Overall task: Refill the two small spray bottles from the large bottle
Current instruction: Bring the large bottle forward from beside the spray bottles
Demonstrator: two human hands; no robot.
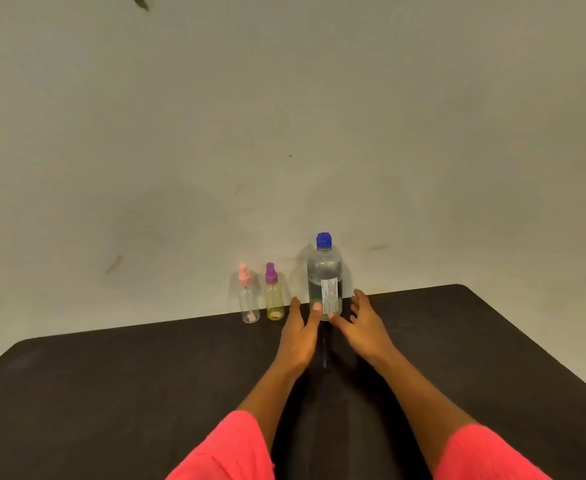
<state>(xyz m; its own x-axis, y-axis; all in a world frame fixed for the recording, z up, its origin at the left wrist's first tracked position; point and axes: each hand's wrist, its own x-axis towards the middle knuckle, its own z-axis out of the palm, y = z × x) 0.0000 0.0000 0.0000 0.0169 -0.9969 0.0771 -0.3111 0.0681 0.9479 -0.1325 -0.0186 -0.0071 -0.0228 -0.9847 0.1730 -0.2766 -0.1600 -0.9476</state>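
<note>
I see the dark worktop [146, 375], with the large bottle [324, 271] upright at its far edge, blue-capped and seemingly mostly full. The left hand [298, 336] and right hand [366, 329] flank its base, fingers [295, 304] spread wide, gripping nothing. I judge grasping comes next, then uncapping. The pink bottle [250, 303] and purple bottle [274, 299] stand capped just left.

Clear plastic large bottle [324, 271], matt table [146, 393]
</note>
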